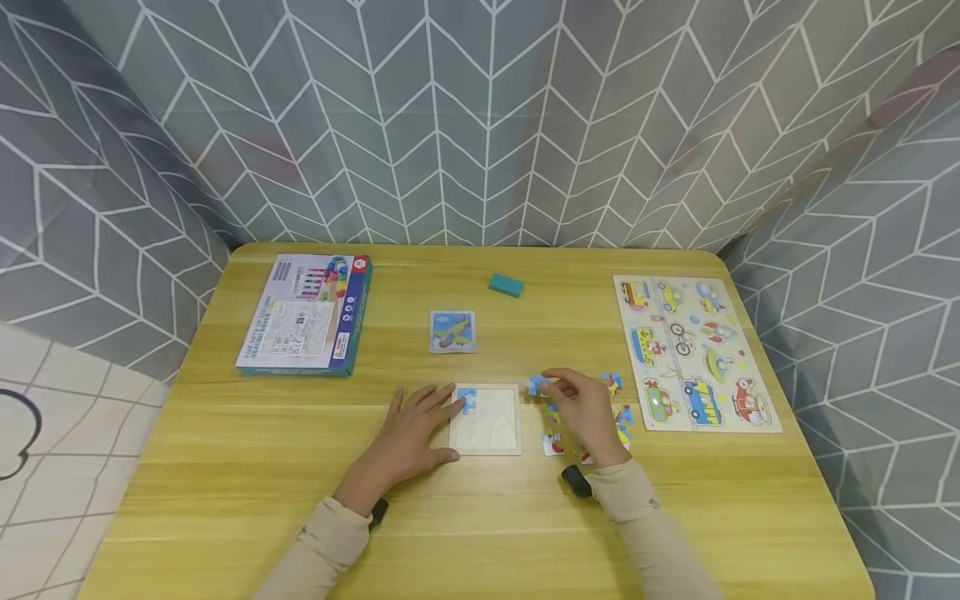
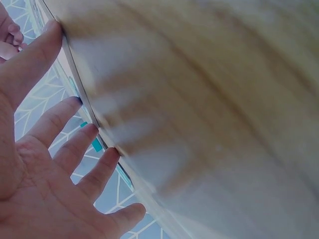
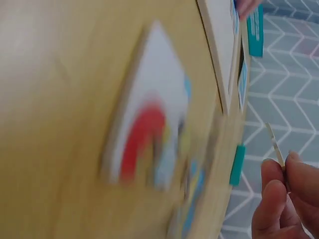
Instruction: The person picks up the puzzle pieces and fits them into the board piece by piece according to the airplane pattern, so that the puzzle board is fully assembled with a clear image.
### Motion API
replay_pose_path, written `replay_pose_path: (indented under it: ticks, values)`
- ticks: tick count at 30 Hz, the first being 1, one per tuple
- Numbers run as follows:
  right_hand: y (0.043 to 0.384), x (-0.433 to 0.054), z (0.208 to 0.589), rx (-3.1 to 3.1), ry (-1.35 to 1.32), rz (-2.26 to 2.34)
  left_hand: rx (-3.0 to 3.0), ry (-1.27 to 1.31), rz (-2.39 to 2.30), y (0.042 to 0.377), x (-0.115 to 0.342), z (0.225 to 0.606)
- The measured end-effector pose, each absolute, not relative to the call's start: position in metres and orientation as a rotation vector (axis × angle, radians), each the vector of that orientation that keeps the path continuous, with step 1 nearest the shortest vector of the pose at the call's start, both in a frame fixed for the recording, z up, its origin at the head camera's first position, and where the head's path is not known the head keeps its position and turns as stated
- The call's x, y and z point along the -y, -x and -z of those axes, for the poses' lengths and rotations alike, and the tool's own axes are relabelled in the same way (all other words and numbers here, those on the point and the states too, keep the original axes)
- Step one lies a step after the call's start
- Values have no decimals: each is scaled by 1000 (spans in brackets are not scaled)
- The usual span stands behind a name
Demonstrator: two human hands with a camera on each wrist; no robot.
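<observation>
My right hand [image 1: 581, 410] pinches a blue puzzle piece [image 1: 536, 385] between thumb and fingertips, just right of a square wooden puzzle tray [image 1: 495, 427]. The right wrist view shows that thin piece [image 3: 273, 141] edge-on, raised off the table. One blue piece [image 1: 468, 398] lies in the tray's upper left corner. With fingers spread, my left hand [image 1: 408, 437] rests at the tray's left side, its index fingertip at that corner piece. Several loose pieces [image 1: 552, 445] lie under and around my right hand, which partly hides them.
A finished-picture card with a yellow plane [image 1: 452, 332] lies behind the tray. Farther back is a teal block [image 1: 506, 285]. The boxed bead set [image 1: 300, 321] stands at the left, and a wooden vehicle board [image 1: 693, 354] lies at the right.
</observation>
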State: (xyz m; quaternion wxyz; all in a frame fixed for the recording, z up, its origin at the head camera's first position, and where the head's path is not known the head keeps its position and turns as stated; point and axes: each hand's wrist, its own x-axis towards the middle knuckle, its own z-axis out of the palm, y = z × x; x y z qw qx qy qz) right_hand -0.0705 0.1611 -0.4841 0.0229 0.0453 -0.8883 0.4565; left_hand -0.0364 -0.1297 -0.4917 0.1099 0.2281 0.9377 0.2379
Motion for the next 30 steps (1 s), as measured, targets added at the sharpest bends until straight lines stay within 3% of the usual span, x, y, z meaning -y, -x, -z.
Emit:
replay_pose_path:
  ticks: [11, 30]
  values:
    - [72, -119, 495, 2754, -203, -1553, -2764, -678, -658, 38, 128, 491]
    - [72, -99, 510, 2833, -260, -1494, -2769, -682, -653, 38, 129, 491]
